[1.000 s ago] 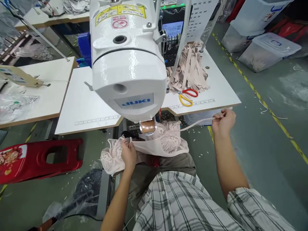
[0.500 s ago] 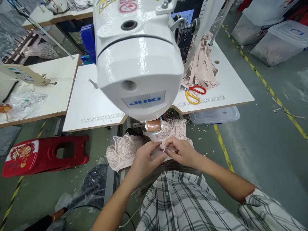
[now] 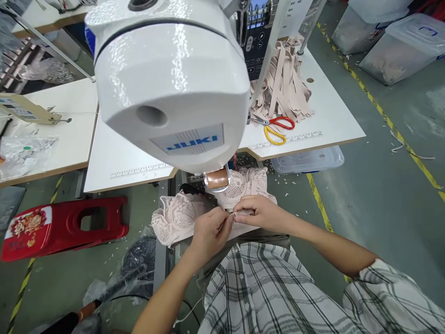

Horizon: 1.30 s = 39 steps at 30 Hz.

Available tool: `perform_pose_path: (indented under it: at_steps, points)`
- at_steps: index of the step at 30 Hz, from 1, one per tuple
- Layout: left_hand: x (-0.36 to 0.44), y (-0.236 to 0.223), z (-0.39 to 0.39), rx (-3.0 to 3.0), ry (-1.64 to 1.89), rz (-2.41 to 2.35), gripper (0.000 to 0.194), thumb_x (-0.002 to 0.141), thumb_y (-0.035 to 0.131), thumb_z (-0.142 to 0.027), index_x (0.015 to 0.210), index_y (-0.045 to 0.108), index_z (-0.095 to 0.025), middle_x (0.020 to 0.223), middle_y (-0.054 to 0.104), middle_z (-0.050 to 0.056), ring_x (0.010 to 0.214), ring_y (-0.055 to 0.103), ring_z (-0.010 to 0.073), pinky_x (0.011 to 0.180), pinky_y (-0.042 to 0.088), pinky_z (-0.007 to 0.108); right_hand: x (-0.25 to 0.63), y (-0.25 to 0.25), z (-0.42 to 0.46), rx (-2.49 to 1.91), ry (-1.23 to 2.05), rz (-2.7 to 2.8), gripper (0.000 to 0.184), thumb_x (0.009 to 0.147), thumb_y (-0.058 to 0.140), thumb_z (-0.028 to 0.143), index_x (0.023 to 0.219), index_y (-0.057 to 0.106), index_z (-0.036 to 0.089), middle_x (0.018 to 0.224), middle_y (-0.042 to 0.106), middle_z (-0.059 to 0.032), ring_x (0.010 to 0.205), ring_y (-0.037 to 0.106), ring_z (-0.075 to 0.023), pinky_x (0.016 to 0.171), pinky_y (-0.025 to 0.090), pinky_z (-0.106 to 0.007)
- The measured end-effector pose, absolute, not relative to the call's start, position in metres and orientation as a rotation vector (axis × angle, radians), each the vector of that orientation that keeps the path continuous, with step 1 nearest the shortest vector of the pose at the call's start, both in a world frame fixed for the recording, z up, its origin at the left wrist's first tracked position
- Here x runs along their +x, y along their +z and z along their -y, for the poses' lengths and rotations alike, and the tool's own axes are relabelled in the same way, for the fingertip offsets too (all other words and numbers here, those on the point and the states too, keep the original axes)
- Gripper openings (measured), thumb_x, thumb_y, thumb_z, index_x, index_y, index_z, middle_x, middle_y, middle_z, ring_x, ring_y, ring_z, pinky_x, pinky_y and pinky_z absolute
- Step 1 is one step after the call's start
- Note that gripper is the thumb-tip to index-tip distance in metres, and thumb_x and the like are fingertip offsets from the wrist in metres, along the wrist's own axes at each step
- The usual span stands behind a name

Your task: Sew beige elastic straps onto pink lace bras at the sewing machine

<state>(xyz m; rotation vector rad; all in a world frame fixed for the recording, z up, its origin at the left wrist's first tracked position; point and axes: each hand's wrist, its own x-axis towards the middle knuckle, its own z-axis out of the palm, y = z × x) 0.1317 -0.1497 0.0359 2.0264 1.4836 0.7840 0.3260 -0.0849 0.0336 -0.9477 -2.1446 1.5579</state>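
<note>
A pale pink lace bra lies across my lap, its two cups spread apart under the sewing machine head. Over the middle of the bra, my left hand is closed in a pinch on a thin pale strap. From the other side my right hand pinches the same strap, fingertips almost touching the left ones. Most of the strap is hidden by the fingers. Just above the hands sits the machine's copper-coloured roller-like part.
Scissors with red and yellow handles lie on the right tabletop, before a pile of beige fabric strips. A red stool is on the floor at left. Clear plastic bins stand at far right.
My fingertips have come closer together on the strap, and the left fingers have curled into a tighter pinch. The view has shifted, so the machine head appears larger and further left.
</note>
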Motion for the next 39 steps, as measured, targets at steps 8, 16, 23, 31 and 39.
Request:
perform_pose_path:
  at_steps: [8, 16, 23, 31, 39]
  points:
    - [0.117, 0.045, 0.147, 1.958, 0.814, -1.309, 0.018, 0.098, 0.047, -0.016, 0.102, 0.065, -0.018, 0.085, 0.073, 0.004, 0.071, 0.067, 0.0132, 0.061, 0.047, 0.021, 0.327, 0.034, 0.077, -1.237, 1.797, 1.621, 0.027, 0.082, 0.061, 0.044, 0.084, 0.066, 0.018, 0.07, 0.057, 0.0012, 0.059, 0.048, -0.0117, 0.056, 0.039, -0.025]
    - [0.114, 0.069, 0.148, 2.002, 0.783, -1.313, 0.011, 0.094, 0.052, -0.013, 0.089, 0.059, -0.019, 0.069, 0.063, -0.002, 0.057, 0.057, 0.0097, 0.052, 0.04, 0.018, 0.325, 0.043, 0.086, -0.446, 1.303, 2.443, 0.016, 0.093, 0.054, 0.022, 0.09, 0.07, 0.019, 0.101, 0.066, -0.0063, 0.088, 0.061, -0.0145, 0.073, 0.045, -0.025]
    - [0.114, 0.062, 0.152, 1.883, 0.832, -1.286, 0.015, 0.09, 0.059, -0.009, 0.094, 0.067, -0.021, 0.087, 0.072, 0.002, 0.077, 0.067, 0.0128, 0.068, 0.051, 0.02, 0.322, 0.042, 0.096, -0.327, 0.771, 2.472, 0.021, 0.097, 0.045, 0.016, 0.088, 0.065, 0.016, 0.082, 0.069, -0.0042, 0.078, 0.061, -0.0143, 0.071, 0.048, -0.026]
    - [0.116, 0.074, 0.151, 1.842, 0.628, -1.402, 0.014, 0.089, 0.053, -0.011, 0.083, 0.062, -0.021, 0.077, 0.065, 0.001, 0.071, 0.061, 0.0147, 0.064, 0.048, 0.023, 0.316, 0.033, 0.11, -0.433, 0.543, 2.421, 0.018, 0.095, 0.047, 0.012, 0.085, 0.061, 0.017, 0.081, 0.069, -0.0046, 0.078, 0.061, -0.0146, 0.07, 0.051, -0.027]
    - [0.135, 0.047, 0.154, 1.014, 0.985, -1.424, 0.017, 0.082, 0.067, -0.036, 0.079, 0.061, -0.02, 0.103, 0.06, 0.007, 0.095, 0.061, 0.0201, 0.075, 0.051, 0.027, 0.302, 0.026, 0.113, -0.646, 0.868, 2.126, 0.021, 0.094, 0.047, 0.019, 0.077, 0.058, 0.019, 0.073, 0.066, -0.0015, 0.07, 0.06, -0.0118, 0.064, 0.048, -0.022]
